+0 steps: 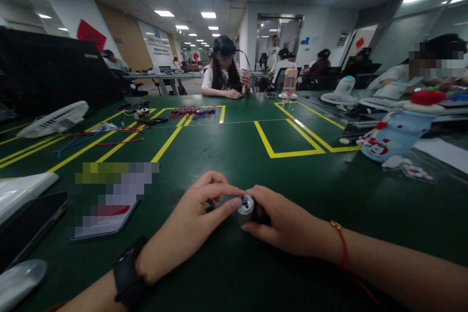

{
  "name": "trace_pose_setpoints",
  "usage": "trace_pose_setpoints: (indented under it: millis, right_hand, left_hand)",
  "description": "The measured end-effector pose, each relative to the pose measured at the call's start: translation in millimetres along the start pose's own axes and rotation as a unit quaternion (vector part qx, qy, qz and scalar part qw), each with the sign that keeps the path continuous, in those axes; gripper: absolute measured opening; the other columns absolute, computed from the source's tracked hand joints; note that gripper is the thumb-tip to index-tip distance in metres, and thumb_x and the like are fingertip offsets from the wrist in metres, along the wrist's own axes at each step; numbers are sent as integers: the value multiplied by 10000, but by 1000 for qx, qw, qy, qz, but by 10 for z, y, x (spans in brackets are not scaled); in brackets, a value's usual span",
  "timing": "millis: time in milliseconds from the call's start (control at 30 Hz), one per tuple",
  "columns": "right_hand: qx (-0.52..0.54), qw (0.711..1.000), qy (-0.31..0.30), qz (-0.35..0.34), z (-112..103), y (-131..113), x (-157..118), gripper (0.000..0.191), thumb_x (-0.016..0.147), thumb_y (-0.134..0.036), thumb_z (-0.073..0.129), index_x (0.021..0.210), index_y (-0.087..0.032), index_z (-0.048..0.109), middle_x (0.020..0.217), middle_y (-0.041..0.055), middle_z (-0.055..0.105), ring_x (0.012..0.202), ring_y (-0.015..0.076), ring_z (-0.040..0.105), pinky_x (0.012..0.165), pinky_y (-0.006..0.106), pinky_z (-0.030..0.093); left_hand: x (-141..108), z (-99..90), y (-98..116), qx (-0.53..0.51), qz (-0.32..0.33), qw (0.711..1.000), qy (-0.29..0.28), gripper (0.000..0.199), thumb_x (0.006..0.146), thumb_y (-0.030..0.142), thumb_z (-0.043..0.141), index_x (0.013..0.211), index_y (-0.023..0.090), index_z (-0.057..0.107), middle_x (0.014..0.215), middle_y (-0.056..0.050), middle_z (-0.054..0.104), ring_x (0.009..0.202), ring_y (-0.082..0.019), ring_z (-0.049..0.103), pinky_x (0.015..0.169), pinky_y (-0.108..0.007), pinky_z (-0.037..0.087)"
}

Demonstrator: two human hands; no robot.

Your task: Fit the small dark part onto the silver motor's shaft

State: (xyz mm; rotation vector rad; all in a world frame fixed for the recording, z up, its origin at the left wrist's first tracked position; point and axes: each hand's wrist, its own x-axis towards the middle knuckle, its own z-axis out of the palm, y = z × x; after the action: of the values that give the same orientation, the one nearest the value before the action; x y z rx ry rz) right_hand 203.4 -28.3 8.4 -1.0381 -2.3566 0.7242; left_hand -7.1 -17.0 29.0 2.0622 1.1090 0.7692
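Note:
A small silver electric motor (246, 208), a short metal cylinder, stands near the middle of the table's front part. Dark holes and a dark centre show on its end face, which points up and towards me. My right hand (280, 217) wraps round it from the right, thumb in front and fingers behind. From the left, my left hand (208, 200) brings thumb and index fingertip together at the motor's top end. Whatever sits between those two fingertips is too small to make out. The other left fingers are curled behind the index finger.
The green table (204, 151) carries yellow tape lines. A phone-like slab (109, 222) and a white mouse (22, 278) lie left. A bundle of coloured wires (193, 112) is farther back. A blue tumbler (397, 129) stands right. A person (223, 73) sits opposite.

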Motion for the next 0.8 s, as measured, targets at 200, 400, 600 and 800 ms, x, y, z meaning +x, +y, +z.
trace_pose_setpoints:
  millis: [200,400,600,800]
  right_hand:
    - [6,1000,4,-6,9,8,7,259,809,-208,656,1030,-188,520,923,25,547,747,154,485,683,294,405]
    - [11,1000,-1,1,-2,-7,-1,283,803,-198,658,1055,-184,529,946,32,555,774,157,495,690,291,404]
    - [8,1000,-2,13,-8,-10,-7,302,798,-197,650,1075,-184,531,968,41,557,800,167,501,700,298,413]
    - [13,1000,-5,19,-5,-11,-13,266,798,-192,642,1044,-184,543,943,40,556,780,166,493,682,296,413]
  left_hand:
    - [39,33,35,-8,8,1000,16,167,871,351,582,900,282,732,899,-16,534,842,-183,538,733,-296,435]
    - [21,-50,-12,-48,-19,998,36,162,861,370,597,928,294,723,893,-6,532,800,-178,537,689,-287,428]
    - [-48,-107,-211,-1,-37,999,4,160,858,334,606,924,270,737,877,-8,533,819,-178,541,734,-291,416]
    - [-64,-61,-315,50,0,996,-69,141,852,318,618,896,307,752,892,-5,543,870,-183,534,780,-298,419]
